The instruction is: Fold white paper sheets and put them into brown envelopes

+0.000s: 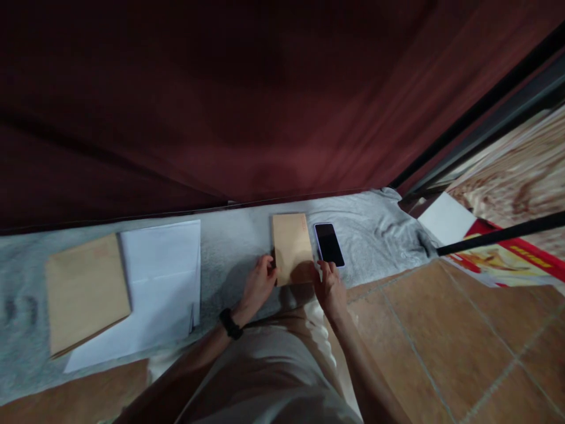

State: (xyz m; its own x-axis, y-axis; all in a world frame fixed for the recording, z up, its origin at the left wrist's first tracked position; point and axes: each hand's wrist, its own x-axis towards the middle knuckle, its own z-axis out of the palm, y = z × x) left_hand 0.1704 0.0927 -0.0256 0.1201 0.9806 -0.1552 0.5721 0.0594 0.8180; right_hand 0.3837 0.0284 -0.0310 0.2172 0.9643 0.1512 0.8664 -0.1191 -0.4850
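Note:
A brown kraft paper envelope (291,244) lies flat on the grey cloth in front of me, with small reddish print in its upper right corner. My left hand (259,284) has its fingers curled at the envelope's lower left edge, thumb and fingertips against it. On the other side my right hand (330,290) pinches the lower right edge. Just right of the envelope lies a smartphone (330,244) with a dark screen and a pale case, close to the right fingertips. The fingertips' exact grip is partly hidden.
To the left, brown envelopes (86,288) rest partly on a stack of white paper sheets (163,288). A grey cloth (371,227) covers the surface. Dark red fabric (265,118) hangs behind. At right are a dark bar, a white box (446,219) and a red-yellow package (498,259) above floor tiles.

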